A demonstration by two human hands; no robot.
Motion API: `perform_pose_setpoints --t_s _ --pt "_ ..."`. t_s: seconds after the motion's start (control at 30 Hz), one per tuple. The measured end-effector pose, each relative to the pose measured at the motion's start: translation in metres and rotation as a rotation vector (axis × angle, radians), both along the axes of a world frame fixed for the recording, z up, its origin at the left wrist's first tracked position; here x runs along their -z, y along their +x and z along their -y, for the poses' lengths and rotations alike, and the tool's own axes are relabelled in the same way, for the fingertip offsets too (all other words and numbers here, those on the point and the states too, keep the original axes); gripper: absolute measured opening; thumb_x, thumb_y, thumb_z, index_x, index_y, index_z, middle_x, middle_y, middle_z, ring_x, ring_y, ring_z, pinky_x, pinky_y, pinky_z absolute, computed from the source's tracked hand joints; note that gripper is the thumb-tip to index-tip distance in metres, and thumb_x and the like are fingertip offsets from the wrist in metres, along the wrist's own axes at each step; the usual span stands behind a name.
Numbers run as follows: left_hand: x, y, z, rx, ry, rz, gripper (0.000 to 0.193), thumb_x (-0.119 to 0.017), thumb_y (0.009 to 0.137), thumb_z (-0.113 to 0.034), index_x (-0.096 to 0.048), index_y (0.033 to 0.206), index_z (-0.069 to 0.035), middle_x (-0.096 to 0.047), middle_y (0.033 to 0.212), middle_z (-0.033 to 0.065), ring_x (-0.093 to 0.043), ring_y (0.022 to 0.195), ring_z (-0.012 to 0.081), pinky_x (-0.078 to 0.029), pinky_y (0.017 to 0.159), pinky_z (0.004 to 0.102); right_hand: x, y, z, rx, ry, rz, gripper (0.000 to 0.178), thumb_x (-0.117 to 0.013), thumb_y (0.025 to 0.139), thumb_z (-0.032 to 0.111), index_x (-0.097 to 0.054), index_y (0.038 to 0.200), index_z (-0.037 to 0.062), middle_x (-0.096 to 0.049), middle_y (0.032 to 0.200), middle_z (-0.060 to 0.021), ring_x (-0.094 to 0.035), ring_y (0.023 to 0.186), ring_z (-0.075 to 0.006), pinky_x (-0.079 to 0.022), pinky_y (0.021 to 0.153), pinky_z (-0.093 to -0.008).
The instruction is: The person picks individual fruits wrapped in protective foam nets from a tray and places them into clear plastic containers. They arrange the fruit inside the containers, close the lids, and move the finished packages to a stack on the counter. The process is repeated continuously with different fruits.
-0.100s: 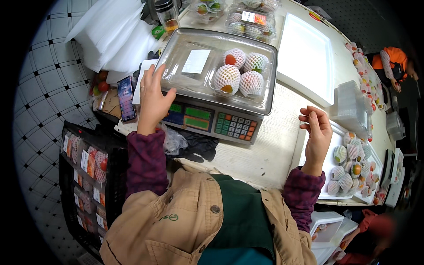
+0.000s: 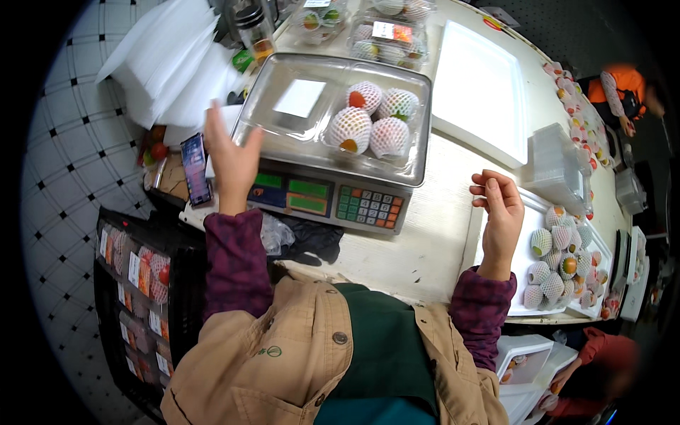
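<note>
My left hand (image 2: pixel 235 163) is open, thumb spread, just off the left edge of a metal-topped digital scale (image 2: pixel 340 198). It holds nothing and is slightly blurred. On the scale lies a clear plastic clamshell box (image 2: pixel 322 131). Several round fruits (image 2: pixel 350 130) in white foam nets fill its right side, and a white paper label (image 2: pixel 299 98) shows on the left. My right hand (image 2: pixel 501 216) hovers over the table right of the scale, fingers loosely bent and slightly apart, with nothing in them.
A white foam tray (image 2: pixel 478 88) stands beyond the scale; stacked clear boxes (image 2: pixel 556 159) and netted fruit (image 2: pixel 556 273) lie right. Packed boxes (image 2: pixel 389 44) sit at the back. A black crate (image 2: pixel 188 283) and phone (image 2: pixel 196 170) are left. Two people work at the right.
My left hand has drawn left, away from the box and the scale's edge. My right hand keeps its pose, and the whole view has shifted slightly.
</note>
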State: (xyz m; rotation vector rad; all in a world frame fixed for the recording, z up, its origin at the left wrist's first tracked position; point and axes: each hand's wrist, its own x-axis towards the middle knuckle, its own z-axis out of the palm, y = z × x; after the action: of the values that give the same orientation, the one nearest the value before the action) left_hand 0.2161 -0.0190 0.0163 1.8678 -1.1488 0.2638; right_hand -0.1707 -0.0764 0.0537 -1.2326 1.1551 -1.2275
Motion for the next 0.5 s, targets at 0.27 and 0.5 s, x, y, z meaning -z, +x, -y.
perform_pose_setpoints --t_s 0.27,0.5 --pt "-0.066 -0.145 0.031 0.793 0.141 0.393 0.062 -0.063 0.075 -0.01 -0.044 0.134 -0.005 -0.04 0.139 0.0202 -0.041 0.129 0.0296 -0.031 0.106 0.0433 -0.004 0.028 0.028 -0.1 0.017 -0.032 0.021 -0.056 0.092 0.017 -0.06 0.106 0.0003 -0.065 0.093 -0.008 -0.062 0.078 -0.0106 -0.047 0.063 -0.0211" --pt "-0.025 -0.166 0.038 0.601 0.01 0.523 0.032 -0.057 0.077 -0.007 -0.062 0.108 -0.002 -0.057 0.123 0.0164 -0.053 0.117 0.028 -0.04 0.097 0.0399 -0.01 0.071 0.076 -0.132 -0.023 -0.252 0.029 -0.057 0.091 0.026 -0.061 0.103 -0.0008 -0.065 0.091 -0.0052 -0.06 0.073 -0.0099 -0.047 0.061 -0.0235"
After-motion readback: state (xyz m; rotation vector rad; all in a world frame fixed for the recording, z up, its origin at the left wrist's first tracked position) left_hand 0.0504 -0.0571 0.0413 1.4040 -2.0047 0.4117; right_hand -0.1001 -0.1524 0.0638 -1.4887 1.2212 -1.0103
